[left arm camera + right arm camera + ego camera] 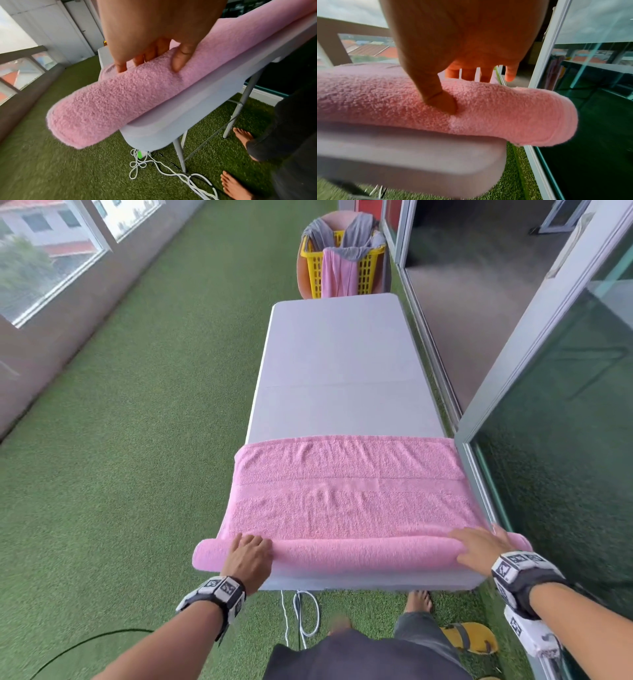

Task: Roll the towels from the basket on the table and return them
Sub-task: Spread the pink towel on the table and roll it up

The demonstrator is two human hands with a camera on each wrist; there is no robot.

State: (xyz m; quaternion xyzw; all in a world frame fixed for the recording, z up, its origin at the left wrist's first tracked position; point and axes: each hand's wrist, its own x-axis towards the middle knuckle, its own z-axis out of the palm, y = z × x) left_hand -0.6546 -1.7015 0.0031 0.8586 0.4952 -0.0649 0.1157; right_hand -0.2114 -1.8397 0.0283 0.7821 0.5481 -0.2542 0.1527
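A pink towel (349, 501) lies across the near end of the white folding table (342, 364). Its near edge is wound into a roll (359, 553) that overhangs the table on both sides. My left hand (248, 556) grips the roll near its left end, thumb on the near side and fingers over the far side (154, 59). Near the right end my right hand (479, 546) spans the roll (505, 115), its thumb dug into the pile. Beyond the table's far end a yellow basket (368, 272) holds a grey towel (359, 237) and another pink one (337, 275).
A glass sliding door (548, 405) runs close along the table's right side. White cables (305, 618) lie on the green turf under the near table edge, beside my bare feet and a yellow sandal (469, 638). The basket sits on a pink chair.
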